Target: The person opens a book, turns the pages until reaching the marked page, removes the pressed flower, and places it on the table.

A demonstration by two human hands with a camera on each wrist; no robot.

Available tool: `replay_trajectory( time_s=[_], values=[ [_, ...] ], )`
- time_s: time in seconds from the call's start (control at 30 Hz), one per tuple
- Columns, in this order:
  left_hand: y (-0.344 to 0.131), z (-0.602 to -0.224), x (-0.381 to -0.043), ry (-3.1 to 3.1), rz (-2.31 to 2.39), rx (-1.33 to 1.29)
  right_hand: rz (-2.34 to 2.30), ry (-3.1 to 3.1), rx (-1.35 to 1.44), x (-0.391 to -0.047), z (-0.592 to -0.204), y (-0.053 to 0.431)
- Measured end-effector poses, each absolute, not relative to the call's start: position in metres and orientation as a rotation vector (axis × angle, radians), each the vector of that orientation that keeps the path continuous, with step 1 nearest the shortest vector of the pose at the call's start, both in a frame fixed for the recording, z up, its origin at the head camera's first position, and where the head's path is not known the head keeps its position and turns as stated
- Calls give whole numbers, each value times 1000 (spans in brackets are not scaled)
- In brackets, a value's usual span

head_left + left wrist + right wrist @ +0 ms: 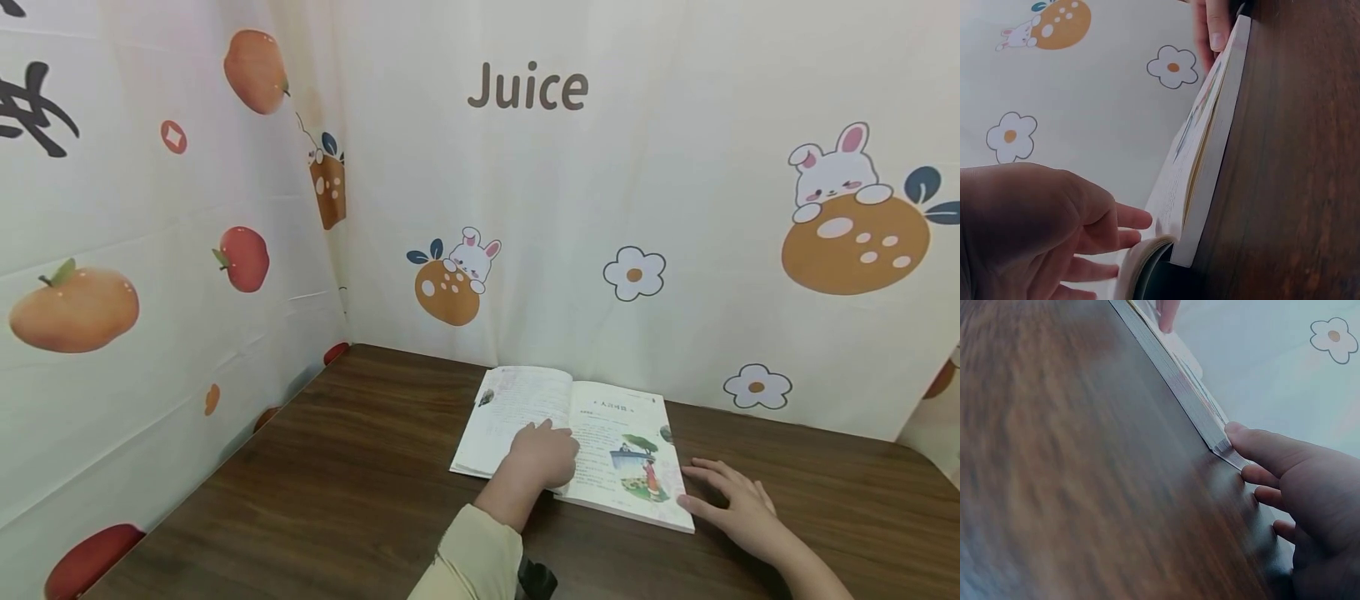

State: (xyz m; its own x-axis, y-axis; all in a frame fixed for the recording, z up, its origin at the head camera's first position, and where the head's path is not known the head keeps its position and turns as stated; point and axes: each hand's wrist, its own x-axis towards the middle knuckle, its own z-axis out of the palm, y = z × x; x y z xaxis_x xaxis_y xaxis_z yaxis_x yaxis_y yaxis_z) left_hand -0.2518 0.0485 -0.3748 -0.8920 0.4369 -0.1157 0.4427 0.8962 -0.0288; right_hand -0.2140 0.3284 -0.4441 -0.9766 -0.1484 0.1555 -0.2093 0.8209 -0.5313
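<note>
An open book (pixel 611 417) lies on the brown table, with text on both pages and a coloured picture on the right one. My left hand (pixel 543 454) rests over the inner part of the left page near the spine, and in the left wrist view its fingers (pixel 1135 217) reach out rather straight beside the curved pages. At the book's right edge is my right hand (pixel 738 508). In the right wrist view its thumb (pixel 1238 431) touches the page edge near a corner, while the other fingers spread beside the cover on the table side.
The dark wooden table (pixel 337 483) extends around the book. Behind it hangs a pale curtain (pixel 555 200) printed with rabbits, fruit, flowers and the word "Juice"; another printed sheet (pixel 172 350) runs along the left side. A black strap (pixel 536 577) shows by the left sleeve (pixel 476 554).
</note>
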Motion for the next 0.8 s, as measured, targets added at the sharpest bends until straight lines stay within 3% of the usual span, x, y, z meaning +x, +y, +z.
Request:
replay_trajectory(
  time_s=[0.33,0.8],
  values=[
    [54,-389,-253,2948,151,536,864,-2885,292,-214,-444,328],
    [67,-398,-246,3009,122,487,903,-2870,351,-212,-445,331]
  ],
)
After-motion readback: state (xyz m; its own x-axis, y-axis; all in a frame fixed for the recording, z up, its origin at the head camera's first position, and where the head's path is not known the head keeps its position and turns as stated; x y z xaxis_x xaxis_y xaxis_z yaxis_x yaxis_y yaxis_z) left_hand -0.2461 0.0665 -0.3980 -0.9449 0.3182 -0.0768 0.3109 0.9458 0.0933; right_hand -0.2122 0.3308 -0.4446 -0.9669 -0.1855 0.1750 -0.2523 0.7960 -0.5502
